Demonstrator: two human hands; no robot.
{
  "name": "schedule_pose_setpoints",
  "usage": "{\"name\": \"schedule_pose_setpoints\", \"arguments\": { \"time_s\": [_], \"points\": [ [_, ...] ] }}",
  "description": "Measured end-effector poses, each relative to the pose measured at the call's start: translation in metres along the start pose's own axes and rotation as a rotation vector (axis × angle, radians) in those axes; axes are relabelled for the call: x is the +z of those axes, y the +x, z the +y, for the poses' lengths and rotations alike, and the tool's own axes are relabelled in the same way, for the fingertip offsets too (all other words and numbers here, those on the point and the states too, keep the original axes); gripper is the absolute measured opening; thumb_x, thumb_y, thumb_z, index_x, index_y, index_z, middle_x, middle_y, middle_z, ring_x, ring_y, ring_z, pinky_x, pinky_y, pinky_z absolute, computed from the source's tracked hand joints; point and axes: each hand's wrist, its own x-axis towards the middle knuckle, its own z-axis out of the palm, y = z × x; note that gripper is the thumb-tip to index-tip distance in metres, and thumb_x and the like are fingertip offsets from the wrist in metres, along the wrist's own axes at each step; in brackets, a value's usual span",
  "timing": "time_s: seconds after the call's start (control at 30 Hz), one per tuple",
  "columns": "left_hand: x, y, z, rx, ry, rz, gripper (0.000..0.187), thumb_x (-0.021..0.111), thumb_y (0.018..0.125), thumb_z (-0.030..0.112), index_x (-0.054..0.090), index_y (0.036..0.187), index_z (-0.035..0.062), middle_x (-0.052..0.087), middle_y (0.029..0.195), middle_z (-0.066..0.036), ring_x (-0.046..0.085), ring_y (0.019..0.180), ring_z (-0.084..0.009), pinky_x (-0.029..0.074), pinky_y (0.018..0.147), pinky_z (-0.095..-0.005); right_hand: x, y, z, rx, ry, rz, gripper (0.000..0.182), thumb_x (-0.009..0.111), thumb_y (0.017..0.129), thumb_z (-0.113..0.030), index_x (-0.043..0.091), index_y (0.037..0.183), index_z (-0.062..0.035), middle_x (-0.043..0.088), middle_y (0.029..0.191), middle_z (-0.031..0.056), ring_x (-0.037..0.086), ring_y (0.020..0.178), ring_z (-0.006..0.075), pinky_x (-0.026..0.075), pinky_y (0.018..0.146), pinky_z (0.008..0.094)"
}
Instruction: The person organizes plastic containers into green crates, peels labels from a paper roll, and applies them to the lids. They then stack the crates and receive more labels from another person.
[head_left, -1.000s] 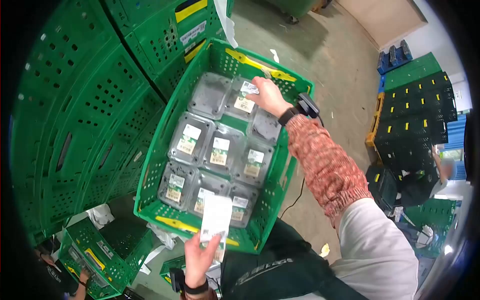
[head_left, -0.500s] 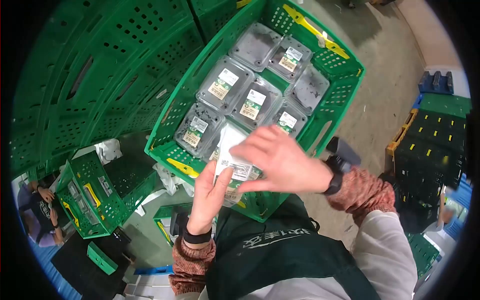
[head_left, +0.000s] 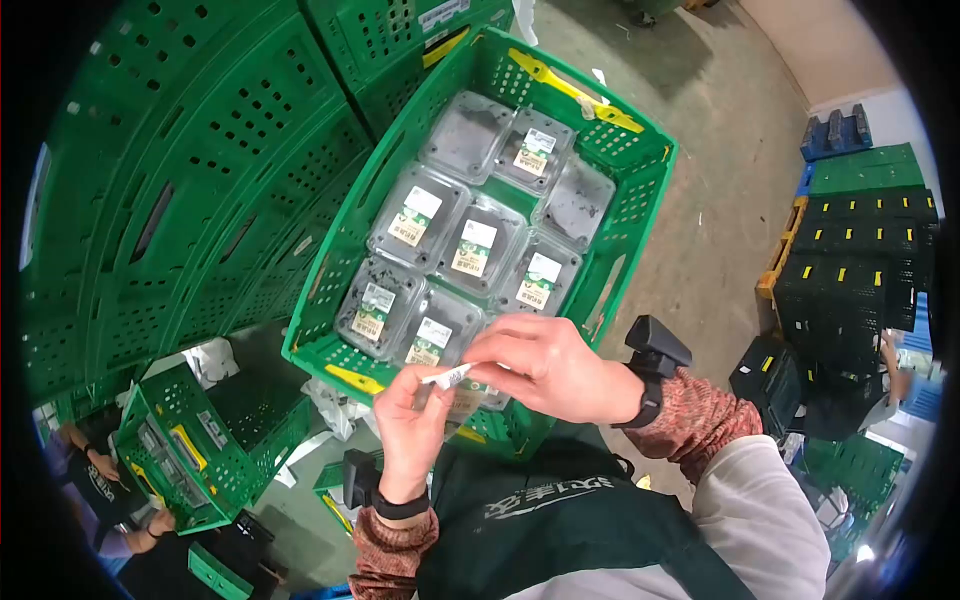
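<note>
A small white paper label (head_left: 450,377) is pinched between my two hands over the near end of a green crate (head_left: 345,190). My left hand (head_left: 408,425) grips its left end with thumb and fingers. Bent inward, the fingers of my right hand (head_left: 560,375) close on the right end. Inside the crate lie several clear plastic boxes (head_left: 500,275) with dark contents. Most lids carry a white sticker above a green and beige one. On the far-left box (head_left: 467,137) and the right-hand box (head_left: 577,203) I see no stickers. My hands partly cover the nearest boxes.
Tall green crates (head_left: 230,130) stand close along the left. Another crate (head_left: 185,440) with packs sits lower left, beside a person (head_left: 95,475) at work. Black crates (head_left: 840,270) are stacked on a pallet at right. Concrete floor (head_left: 715,190) runs between.
The white paper, seen broad-side before, is now nearly edge-on. My right hand has closed onto it. The view has shifted, so the crate appears lower and more boxes show.
</note>
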Motion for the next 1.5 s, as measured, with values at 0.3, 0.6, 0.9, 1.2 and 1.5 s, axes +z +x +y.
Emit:
{"name": "schedule_pose_setpoints", "arguments": {
  "time_s": [0.3,0.6,0.9,1.2,1.5],
  "points": [
    [0.0,0.016,0.001,-0.298,0.154,0.045,0.021,0.075,0.081,0.004,0.071,0.101,-0.0023,0.072,0.085,-0.002,0.061,0.074,-0.0047,0.05,0.066,-0.0233,-0.084,0.138,0.185,0.044,-0.492,0.475,0.021,0.07,0.081,-0.013,0.06,0.095,0.0003,0.063,0.079,0.0152,0.063,0.069,0.0275,0.051,0.063,0.0359],
    [-0.014,0.005,0.01,0.06,0.207,-0.073,0.015,0.076,0.076,0.001,0.074,0.091,-0.0006,0.069,0.072,-0.004,0.059,0.06,-0.0066,0.043,0.055,-0.0232,-0.033,0.169,0.237,0.136,-0.862,0.311,0.089,0.08,0.072,-0.04,0.036,0.143,-0.0084,0.055,0.12,0.0205,0.055,0.107,0.0345,0.043,0.089,0.0454],
    [-0.002,0.023,0.018,-0.065,-0.11,-0.216,0.061,0.08,0.074,0.003,0.056,0.13,0.0016,0.067,0.108,-0.004,0.062,0.094,-0.0103,0.05,0.083,-0.0267,-0.017,0.021,0.023,0.005,0.02,-0.139,0.016,0.063,0.088,-0.002,0.061,0.103,-0.0038,0.059,0.08,0.0113,0.063,0.067,0.0311,0.051,0.059,0.0398],
    [0.028,0.029,0.008,-0.182,0.014,-0.163,0.014,0.072,0.085,0.003,0.071,0.098,-0.0026,0.07,0.084,0.001,0.056,0.076,-0.0028,0.047,0.068,-0.0215,-0.115,0.036,0.124,0.258,-0.609,0.355,0.009,0.068,0.08,-0.004,0.061,0.086,-0.0012,0.062,0.079,0.0156,0.063,0.071,0.0331,0.052,0.061,0.0375],
    [-0.014,-0.013,0.005,0.064,0.053,-0.294,0.015,0.073,0.079,0.0,0.072,0.093,-0.002,0.068,0.072,-0.009,0.062,0.061,-0.0124,0.046,0.056,-0.025,-0.115,0.048,0.299,0.767,-1.133,-0.426,0.07,0.079,0.069,-0.043,0.054,0.118,-0.0005,0.068,0.097,0.021,0.067,0.091,0.0352,0.055,0.077,0.0446]
  ]
}}
